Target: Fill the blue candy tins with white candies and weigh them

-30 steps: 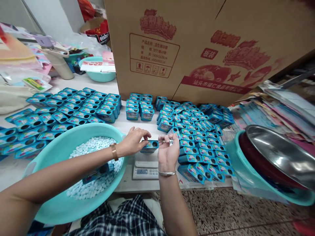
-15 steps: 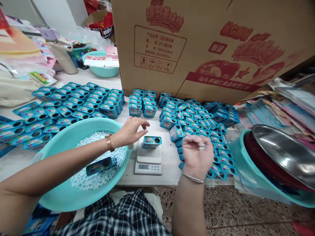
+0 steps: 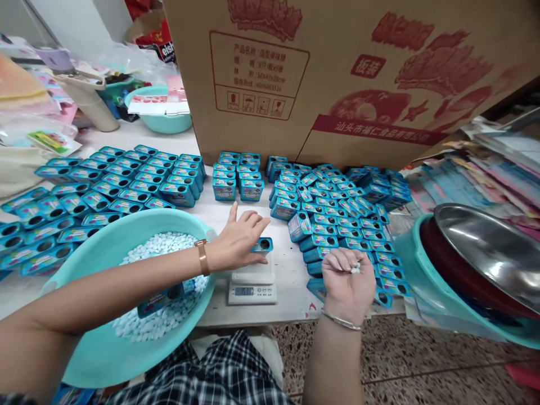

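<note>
Head view: our left hand (image 3: 237,241), fingers spread, hides most of the blue tin (image 3: 265,245) on the scale (image 3: 253,293); we cannot tell whether they touch. Our right hand (image 3: 348,278) curls round white candies (image 3: 355,269), its fingers partly hiding them.

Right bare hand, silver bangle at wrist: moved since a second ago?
Yes: the right bare hand has moved rightward, away from the white rectangular digital scale; earlier it was right beside the scale, now there is a clear gap.
</note>
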`<state>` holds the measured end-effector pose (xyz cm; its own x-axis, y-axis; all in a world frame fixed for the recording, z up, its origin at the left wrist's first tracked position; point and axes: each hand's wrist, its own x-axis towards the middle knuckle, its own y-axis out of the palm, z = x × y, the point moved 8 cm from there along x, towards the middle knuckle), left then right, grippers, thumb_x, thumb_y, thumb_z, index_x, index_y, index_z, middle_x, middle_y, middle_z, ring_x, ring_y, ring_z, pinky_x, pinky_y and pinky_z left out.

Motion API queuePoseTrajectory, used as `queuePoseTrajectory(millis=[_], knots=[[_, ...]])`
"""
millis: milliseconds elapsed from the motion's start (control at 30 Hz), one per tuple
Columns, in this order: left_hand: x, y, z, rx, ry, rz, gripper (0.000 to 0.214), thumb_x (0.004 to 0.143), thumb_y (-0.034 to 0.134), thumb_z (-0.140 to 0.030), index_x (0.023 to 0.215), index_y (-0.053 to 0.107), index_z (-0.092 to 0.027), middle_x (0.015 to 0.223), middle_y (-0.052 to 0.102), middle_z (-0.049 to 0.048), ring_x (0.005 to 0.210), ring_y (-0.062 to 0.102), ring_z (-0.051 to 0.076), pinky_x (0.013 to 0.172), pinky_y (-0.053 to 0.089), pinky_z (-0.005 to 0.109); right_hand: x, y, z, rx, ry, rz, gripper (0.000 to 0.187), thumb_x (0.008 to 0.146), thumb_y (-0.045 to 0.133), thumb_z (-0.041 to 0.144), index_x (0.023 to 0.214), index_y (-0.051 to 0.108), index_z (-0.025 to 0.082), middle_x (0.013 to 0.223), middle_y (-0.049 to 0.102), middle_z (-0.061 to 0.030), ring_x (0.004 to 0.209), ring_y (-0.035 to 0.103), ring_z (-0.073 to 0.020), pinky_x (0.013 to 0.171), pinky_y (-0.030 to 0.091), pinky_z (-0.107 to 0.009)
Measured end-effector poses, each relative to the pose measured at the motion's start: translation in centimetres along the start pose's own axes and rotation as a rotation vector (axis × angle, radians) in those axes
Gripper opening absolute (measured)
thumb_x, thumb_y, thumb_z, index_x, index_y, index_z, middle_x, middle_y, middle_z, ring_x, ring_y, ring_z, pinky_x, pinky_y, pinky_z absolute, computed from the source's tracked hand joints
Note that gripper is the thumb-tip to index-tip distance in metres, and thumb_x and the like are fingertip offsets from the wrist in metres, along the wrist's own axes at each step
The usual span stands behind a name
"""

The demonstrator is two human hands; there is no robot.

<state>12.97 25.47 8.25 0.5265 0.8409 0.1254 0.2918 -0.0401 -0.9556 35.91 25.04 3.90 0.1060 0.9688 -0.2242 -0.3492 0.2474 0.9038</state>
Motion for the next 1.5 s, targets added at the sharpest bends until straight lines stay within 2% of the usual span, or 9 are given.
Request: queuePoseTrajectory(millis=[100, 233, 367, 467, 600, 800, 1167, 1333, 1500], knots=[[0.4, 0.8, 0.0, 0.024, 0.002, 0.043, 0.077, 0.074, 0.070, -0.054, 0.134, 0.038, -0.019, 0.122, 0.054, 0.0144, 0.122, 0.043, 0.034, 0.111, 0.006, 0.065, 0.0, 0.5, -1.3, 0.002, 0.019, -0.026, 0.021, 0.080, 0.055, 0.018, 0.066, 0.040, 0.020, 0.053, 0.038, 0.0094, 0.043, 0.038, -0.0054, 0.042, 0.034, -0.018], [0.5, 1.2, 0.6, -0.028, -0.038, 0.073, 0.074, 0.073, 0.071, -0.053, 0.133, 0.040, -0.022, 0.122, 0.055, 0.0129, 0.120, 0.046, 0.033, 0.109, 0.011, 0.066, -0.2, 2.1, -5.4, -0.038, 0.097, -0.069, 0.021, 0.082, 0.057, 0.024, 0.068, 0.043, 0.020, 0.054, 0.041, 0.0092, 0.046, 0.042, -0.0057, 0.042, 0.035, -0.017], [0.3, 1.4, 1.1, -0.128, -0.084, 0.108, 0.066, 0.074, 0.070, -0.051, 0.128, 0.046, -0.022, 0.118, 0.059, 0.0117, 0.117, 0.049, 0.033, 0.107, 0.014, 0.067, 0.0, 3.2, -9.1, -0.082, 0.142, -0.175, 0.020, 0.082, 0.058, 0.026, 0.069, 0.045, 0.020, 0.064, 0.052, 0.0062, 0.059, 0.054, -0.0068, 0.056, 0.047, -0.019], [0.0, 1.6, 1.4, -0.169, -0.101, 0.116, 0.062, 0.075, 0.070, -0.049, 0.126, 0.048, -0.022, 0.116, 0.061, 0.0109, 0.116, 0.051, 0.032, 0.107, 0.014, 0.067, 0.2, 3.7, -10.3, -0.070, 0.149, -0.209, 0.021, 0.083, 0.056, 0.026, 0.067, 0.045, 0.020, 0.064, 0.053, 0.0062, 0.061, 0.055, -0.0077, 0.065, 0.052, -0.025], [-0.3, 2.0, 1.8, -0.198, -0.112, 0.119, 0.059, 0.076, 0.070, -0.046, 0.125, 0.049, -0.021, 0.113, 0.063, 0.0105, 0.115, 0.052, 0.032, 0.107, 0.015, 0.067, 0.2, 4.6, -11.0, -0.064, 0.165, -0.141, 0.023, 0.085, 0.052, 0.024, 0.065, 0.043, 0.019, 0.059, 0.046, 0.0077, 0.053, 0.046, -0.0062, 0.062, 0.049, -0.024], [-0.3, 2.6, 1.9, -0.212, -0.121, 0.145, 0.058, 0.076, 0.071, -0.045, 0.124, 0.049, -0.021, 0.114, 0.063, 0.0096, 0.114, 0.052, 0.032, 0.107, 0.015, 0.068, 0.2, 4.9, -11.3, -0.133, 0.110, -0.096, 0.023, 0.087, 0.052, 0.028, 0.067, 0.044, 0.020, 0.057, 0.041, 0.0098, 0.044, 0.033, -0.0050, 0.058, 0.045, -0.023], [-0.7, 2.6, 2.0, -0.207, -0.121, 0.160, 0.061, 0.075, 0.072, -0.045, 0.125, 0.048, -0.021, 0.118, 0.061, 0.0111, 0.117, 0.051, 0.032, 0.107, 0.016, 0.068, 0.0, 5.8, -11.1, -0.253, 0.028, -0.005, 0.023, 0.083, 0.058, 0.027, 0.067, 0.045, 0.019, 0.060, 0.041, 0.0078, 0.047, 0.035, -0.0046, 0.049, 0.036, -0.017], [-0.9, 1.7, 2.1, -0.206, -0.136, 0.173, 0.067, 0.074, 0.072, -0.049, 0.129, 0.045, -0.022, 0.123, 0.059, 0.0121, 0.120, 0.049, 0.033, 0.108, 0.016, 0.066, 0.2, 5.9, -8.0, -0.154, 0.038, -0.014, 0.023, 0.086, 0.053, 0.027, 0.068, 0.042, 0.020, 0.059, 0.038, 0.0096, 0.045, 0.032, -0.0050, 0.062, 0.046, -0.024], [-1.2, -0.4, 2.2, -0.203, -0.146, 0.152, 0.074, 0.074, 0.071, -0.051, 0.134, 0.039, -0.021, 0.127, 0.056, 0.0133, 0.123, 0.047, 0.033, 0.108, 0.016, 0.065, 0.5, 5.1, -3.8, -0.106, -0.048, -0.016, 0.023, 0.091, 0.045, 0.028, 0.069, 0.042, 0.020, 0.060, 0.039, 0.0084, 0.046, 0.035, -0.0067, 0.053, 0.041, -0.023]])
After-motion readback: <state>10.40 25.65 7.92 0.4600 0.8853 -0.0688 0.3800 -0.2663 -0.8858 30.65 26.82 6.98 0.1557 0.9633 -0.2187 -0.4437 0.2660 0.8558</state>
